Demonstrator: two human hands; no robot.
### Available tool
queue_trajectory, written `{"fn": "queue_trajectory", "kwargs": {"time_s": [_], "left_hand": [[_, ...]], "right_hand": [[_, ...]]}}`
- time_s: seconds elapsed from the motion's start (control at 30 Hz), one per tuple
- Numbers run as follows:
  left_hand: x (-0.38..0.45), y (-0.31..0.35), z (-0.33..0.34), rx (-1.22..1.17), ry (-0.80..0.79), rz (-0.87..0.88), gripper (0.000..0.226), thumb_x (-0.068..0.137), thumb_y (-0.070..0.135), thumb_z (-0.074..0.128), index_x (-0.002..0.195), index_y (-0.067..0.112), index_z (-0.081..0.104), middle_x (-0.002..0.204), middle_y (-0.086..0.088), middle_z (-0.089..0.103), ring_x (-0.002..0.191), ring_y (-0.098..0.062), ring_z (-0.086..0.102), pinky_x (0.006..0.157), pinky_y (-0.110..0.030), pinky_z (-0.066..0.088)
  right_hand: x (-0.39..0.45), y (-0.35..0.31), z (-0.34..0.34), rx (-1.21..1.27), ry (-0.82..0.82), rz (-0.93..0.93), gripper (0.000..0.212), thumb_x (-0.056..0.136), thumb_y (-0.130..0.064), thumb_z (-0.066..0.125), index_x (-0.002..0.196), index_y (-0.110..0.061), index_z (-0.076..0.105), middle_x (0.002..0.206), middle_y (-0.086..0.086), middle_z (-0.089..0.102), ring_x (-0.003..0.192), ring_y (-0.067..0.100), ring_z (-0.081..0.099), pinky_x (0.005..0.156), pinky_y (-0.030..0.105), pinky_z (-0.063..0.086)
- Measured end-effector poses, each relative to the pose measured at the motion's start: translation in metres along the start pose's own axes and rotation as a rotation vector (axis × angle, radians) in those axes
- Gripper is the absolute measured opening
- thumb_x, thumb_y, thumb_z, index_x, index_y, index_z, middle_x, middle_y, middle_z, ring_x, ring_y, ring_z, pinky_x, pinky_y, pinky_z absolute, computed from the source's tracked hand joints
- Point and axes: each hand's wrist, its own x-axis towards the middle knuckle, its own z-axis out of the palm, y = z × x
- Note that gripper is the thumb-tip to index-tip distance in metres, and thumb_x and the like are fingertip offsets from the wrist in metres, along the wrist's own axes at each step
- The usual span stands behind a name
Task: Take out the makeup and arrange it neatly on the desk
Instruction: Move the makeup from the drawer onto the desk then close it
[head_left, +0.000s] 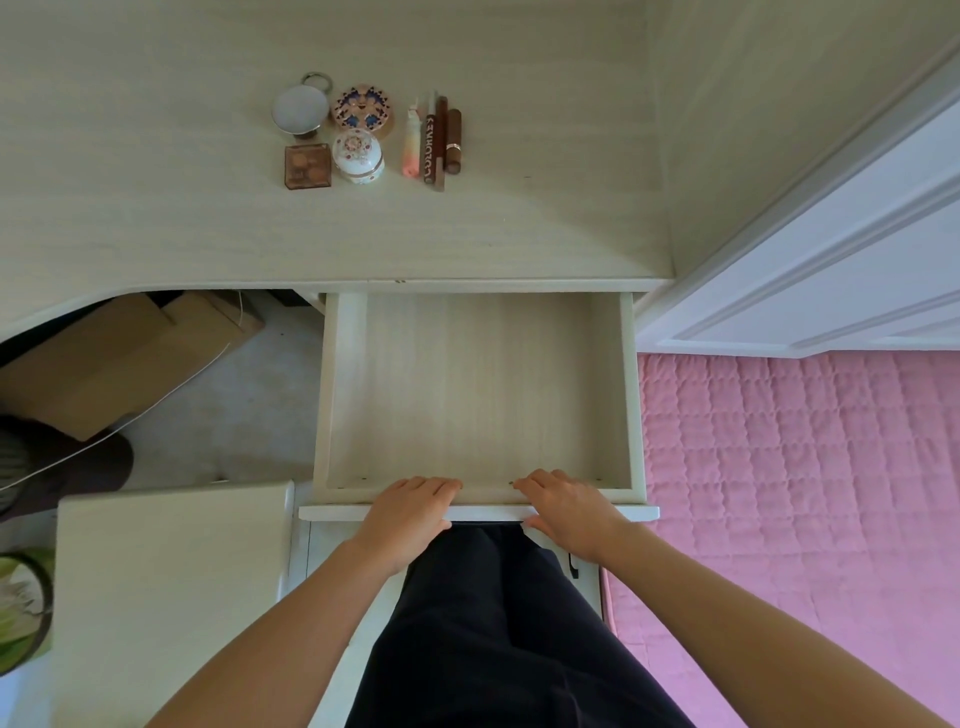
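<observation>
**Drawer bare, makeup laid out on the desk**

I have my left hand (410, 512) draped on the drawer (478, 395) front lip, fingers curled over the edge and gripping it; my right hand (566, 512) grips the same way beside it, probably to push the bare drawer shut. The makeup (371, 132) sits up on the pale wood desk (156, 208), compacts grouped left, tubes in a row right. A cardboard box (119, 358) lies under the desk; a pink quilt (800, 467) is to the right.
</observation>
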Motion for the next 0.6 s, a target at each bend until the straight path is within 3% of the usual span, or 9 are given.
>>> {"fn": "queue_trajectory", "kwargs": {"time_s": [0.6], "left_hand": [[0.049,-0.022,-0.044,0.072,0.100,0.015,0.049,0.093,0.030,0.057,0.138,0.017,0.042,0.134,0.001,0.054,0.118,-0.022,0.054,0.097,-0.033,0.040]], "right_hand": [[0.039,0.028,-0.045,-0.048,0.072,-0.005,0.044,0.098,-0.029,0.047,0.139,-0.015,0.035,0.129,0.004,0.050,0.110,0.023,0.052,0.094,0.037,0.046]]}}
